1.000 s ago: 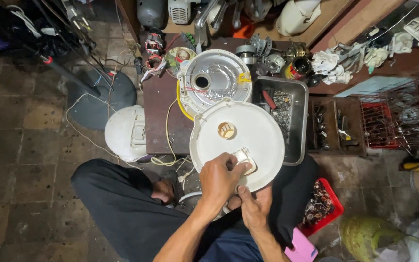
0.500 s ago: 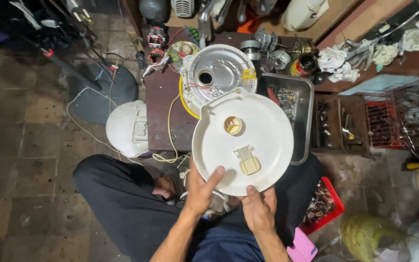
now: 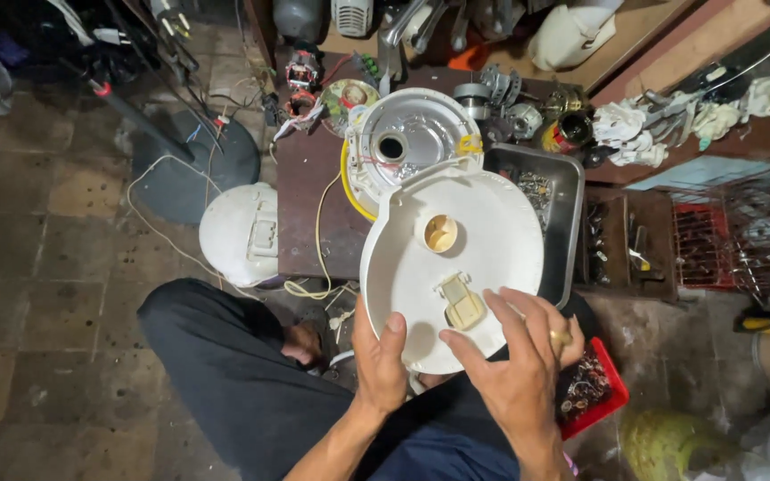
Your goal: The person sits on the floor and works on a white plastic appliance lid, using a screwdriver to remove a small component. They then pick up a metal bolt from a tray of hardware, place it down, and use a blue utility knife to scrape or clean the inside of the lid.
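A: What are the fingers doing?

B: The left hand (image 3: 380,361) grips the near rim of the white lid (image 3: 452,267), thumb lying up on its face, the other fingers hidden under the edge. The right hand (image 3: 519,356) is spread open over the lid's near right part, fingertips resting on the plastic just beside the beige latch (image 3: 463,301). It clasps nothing; there's a ring (image 3: 560,338) on one finger

A: And the lid itself?

B: Held up tilted in front of the person, above their lap, its inner face toward the camera. A beige round cap (image 3: 441,232) sits near its middle, the latch below that. The far edge of the lid overlaps the cooker body (image 3: 407,142)

A: What's that body like?

B: A round metal base with a hole in the centre, white rim, a yellow band on its left side. It stands on a dark brown table (image 3: 309,205). A pale cord (image 3: 318,236) runs down the table toward the floor

A: Around them?

B: To the right of the body, a steel tray (image 3: 566,191) of small parts, partly behind the lid. A white dome cover (image 3: 242,233) leans at the table's left edge on the tiled floor. A fan base (image 3: 193,160) lies further left. By the right hand, lower, a red tray (image 3: 601,396) of screws. The person sits in dark trousers (image 3: 225,374), knees either side
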